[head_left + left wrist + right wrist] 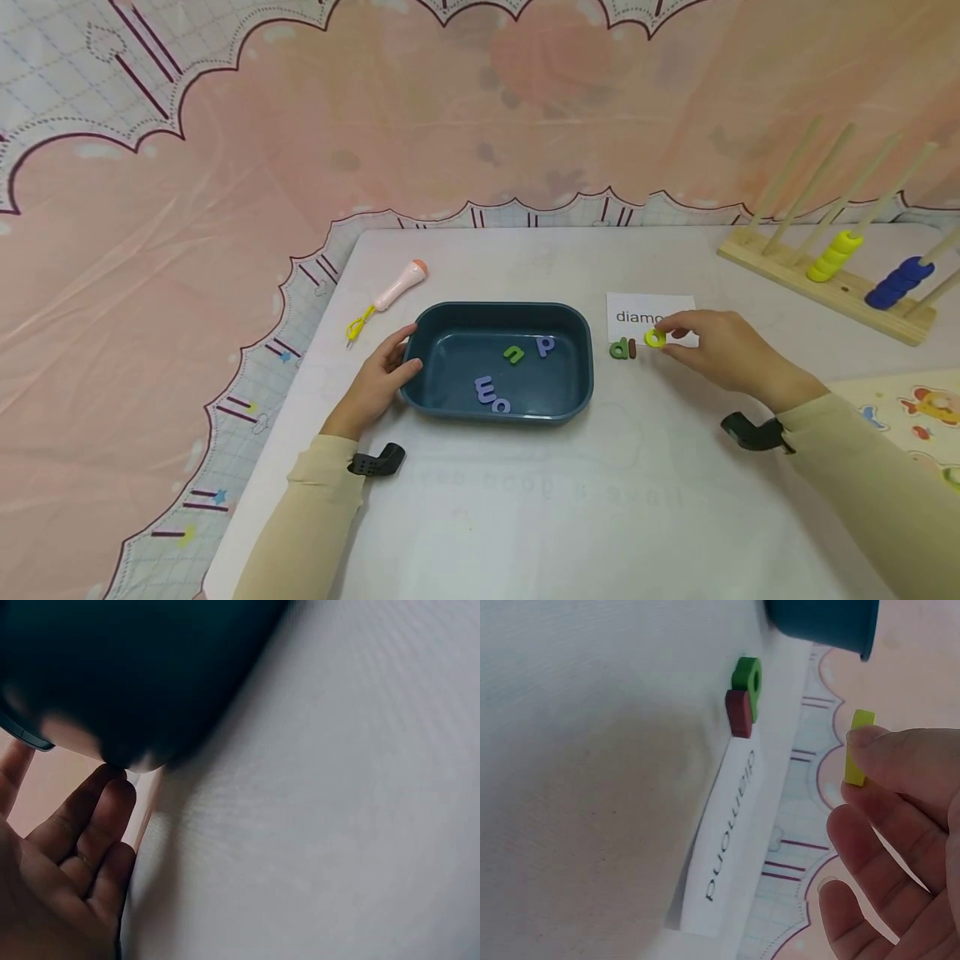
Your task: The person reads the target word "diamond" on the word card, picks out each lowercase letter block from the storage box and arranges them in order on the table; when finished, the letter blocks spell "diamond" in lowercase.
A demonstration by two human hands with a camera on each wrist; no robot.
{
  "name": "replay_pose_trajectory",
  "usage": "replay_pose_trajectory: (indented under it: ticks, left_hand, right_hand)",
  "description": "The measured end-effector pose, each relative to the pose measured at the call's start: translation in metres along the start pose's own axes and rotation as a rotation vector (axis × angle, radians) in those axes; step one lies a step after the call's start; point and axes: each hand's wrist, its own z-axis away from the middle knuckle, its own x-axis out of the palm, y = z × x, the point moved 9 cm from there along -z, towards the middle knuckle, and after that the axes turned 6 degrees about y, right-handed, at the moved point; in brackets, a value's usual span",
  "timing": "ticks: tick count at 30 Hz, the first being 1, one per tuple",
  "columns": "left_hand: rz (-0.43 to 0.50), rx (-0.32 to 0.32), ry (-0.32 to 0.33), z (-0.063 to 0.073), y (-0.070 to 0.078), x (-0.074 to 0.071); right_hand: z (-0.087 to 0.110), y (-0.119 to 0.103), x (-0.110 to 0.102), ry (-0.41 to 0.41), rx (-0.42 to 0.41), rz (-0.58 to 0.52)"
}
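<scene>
While pinched: yellow foam letter (pixel 656 338) (rt hand (pixel 716 350)).

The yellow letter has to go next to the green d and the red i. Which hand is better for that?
The right hand. It already pinches the yellow letter just beside the red i and green d, under the word card. The left hand rests on the blue tray, farther away.

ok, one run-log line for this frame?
left hand: rests on dark blue plastic tray rim | right hand: pinches yellow foam letter beside green d, red i | white word card behind
</scene>
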Motion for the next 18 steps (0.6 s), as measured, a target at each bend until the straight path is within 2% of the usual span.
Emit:
replay_pose_trajectory:
  ticks: [18]
  left_hand:
    - [0.014,0.003,0.014,0.000,0.000,0.000]
  right_hand:
    - [-0.002,0.013,0.023,-0.080,0.019,0.027]
